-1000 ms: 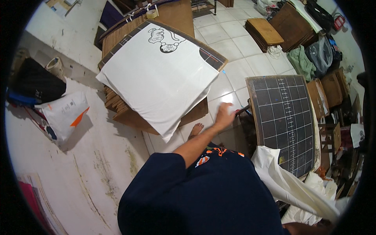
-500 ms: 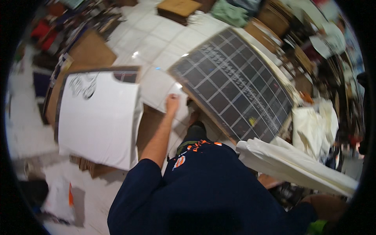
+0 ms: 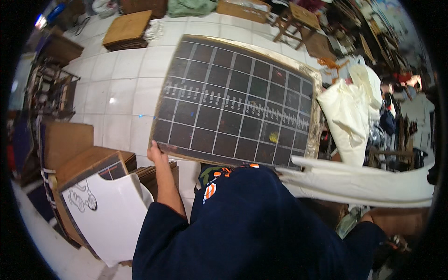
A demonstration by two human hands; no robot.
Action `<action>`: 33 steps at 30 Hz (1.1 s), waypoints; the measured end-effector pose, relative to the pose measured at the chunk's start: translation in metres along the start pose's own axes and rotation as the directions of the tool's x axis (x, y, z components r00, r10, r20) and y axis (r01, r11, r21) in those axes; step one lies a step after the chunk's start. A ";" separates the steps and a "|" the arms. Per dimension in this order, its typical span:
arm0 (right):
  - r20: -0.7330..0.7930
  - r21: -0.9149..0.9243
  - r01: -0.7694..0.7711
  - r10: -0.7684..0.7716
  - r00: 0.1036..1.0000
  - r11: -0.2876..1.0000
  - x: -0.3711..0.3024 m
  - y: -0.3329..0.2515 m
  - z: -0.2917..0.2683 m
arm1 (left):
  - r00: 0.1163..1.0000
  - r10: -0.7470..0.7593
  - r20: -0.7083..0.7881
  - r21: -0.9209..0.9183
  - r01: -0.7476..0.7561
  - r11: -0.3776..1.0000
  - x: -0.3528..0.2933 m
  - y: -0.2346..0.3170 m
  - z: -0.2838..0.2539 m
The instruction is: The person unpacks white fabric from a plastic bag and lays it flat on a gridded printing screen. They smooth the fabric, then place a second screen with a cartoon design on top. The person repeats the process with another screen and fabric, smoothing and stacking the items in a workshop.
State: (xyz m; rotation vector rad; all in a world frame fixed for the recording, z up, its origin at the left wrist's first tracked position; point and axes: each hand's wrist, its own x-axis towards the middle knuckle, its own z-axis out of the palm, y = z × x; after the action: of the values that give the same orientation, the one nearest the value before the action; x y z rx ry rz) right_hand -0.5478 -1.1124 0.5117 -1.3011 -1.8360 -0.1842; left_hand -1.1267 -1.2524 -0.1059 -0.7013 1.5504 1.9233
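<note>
My left hand (image 3: pixel 155 153) is closed on the near left corner of a large dark board (image 3: pixel 224 112) marked with a grid of pale lines and small dashes. Folded off-white cloth (image 3: pixel 364 179) crosses the board's near right corner. My right sleeve (image 3: pixel 366 240) reaches toward the lower right, but the right hand does not show. Beside my left arm, a white T-shirt (image 3: pixel 109 219) with a black line drawing is stretched over another board.
Stacked brown boards (image 3: pixel 127 30) lie on the tiled floor (image 3: pixel 123 93) at the far left. A wooden stool (image 3: pixel 298 23) stands at the far right. More off-white cloth (image 3: pixel 347 112) hangs beyond the board's right edge. A brown panel (image 3: pixel 70 144) leans behind the shirt.
My view has turned, so the dark board now sits straighter in front of me and the shirt lies lower left. My left hand has gone from free of the board to gripping its corner.
</note>
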 end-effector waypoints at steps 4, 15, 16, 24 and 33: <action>0.007 -0.056 -0.031 0.031 0.999 0.998 0.011 -0.014 0.001 | 0.998 -0.009 -0.057 0.074 0.013 0.997 -0.015 -0.008 -0.006; 0.315 0.241 0.039 -0.116 0.942 0.970 0.022 -0.041 0.037 | 0.697 0.497 0.518 0.572 -0.713 0.404 -0.196 0.016 0.086; 0.398 0.347 -0.071 -0.078 0.914 0.935 0.019 -0.044 0.061 | 0.605 0.282 0.745 0.266 -0.657 0.705 -0.241 0.021 0.115; 0.487 0.815 -0.140 -0.533 0.692 0.563 -0.012 -0.048 0.130 | -0.414 0.005 0.910 -0.345 -0.751 0.563 -0.517 0.096 0.221; 0.220 0.456 0.236 -0.365 0.905 0.858 -0.058 0.042 0.129 | -0.457 0.570 0.682 -0.465 -0.873 -0.144 -0.547 0.223 0.168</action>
State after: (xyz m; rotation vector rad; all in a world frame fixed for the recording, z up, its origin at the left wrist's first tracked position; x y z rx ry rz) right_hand -0.5788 -1.0630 0.3764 -0.7584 -2.1852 0.2500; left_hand -0.9088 -1.1815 0.4643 2.1999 1.6048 1.9137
